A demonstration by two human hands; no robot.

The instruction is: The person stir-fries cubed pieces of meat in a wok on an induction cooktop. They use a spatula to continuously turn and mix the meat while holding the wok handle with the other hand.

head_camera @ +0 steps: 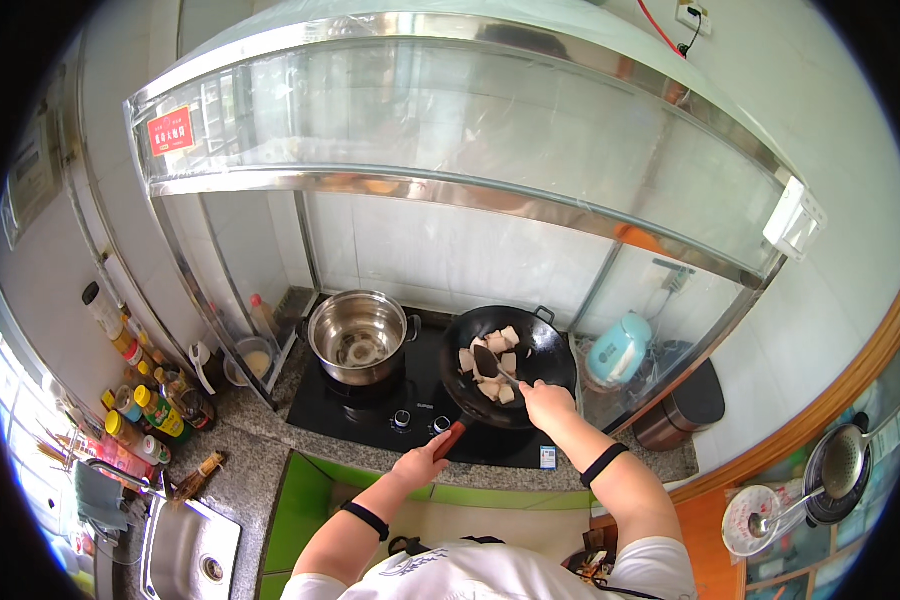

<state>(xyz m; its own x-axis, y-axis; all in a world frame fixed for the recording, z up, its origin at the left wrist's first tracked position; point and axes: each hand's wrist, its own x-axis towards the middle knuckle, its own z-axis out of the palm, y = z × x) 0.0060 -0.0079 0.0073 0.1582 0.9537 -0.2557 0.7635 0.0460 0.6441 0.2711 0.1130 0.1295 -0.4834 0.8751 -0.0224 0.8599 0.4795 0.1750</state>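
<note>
A black wok [547, 360] stands on the right side of the black glass gas hob [420, 442], with pale chunks of meat [497, 341] in it. My left hand [421, 463] grips the wok's reddish wooden handle [448, 441] at the hob's front edge. Over the wok's right side, my right hand [547, 405] holds a metal spatula [486, 361], its blade among the pieces. An uncovered stainless steel pot [358, 339] is on the left side of the hob; what it holds, if anything, is hard to tell.
A metal-framed clear screen [457, 202] surrounds the hob. Sauce bottles [157, 412] crowd the left counter near a small whisk brush [201, 474] and the sink [187, 555]. Behind the screen's right panel is a light blue kettle [619, 349]; a dark bin [679, 409] stands beyond. A skimmer [844, 461] lies far right.
</note>
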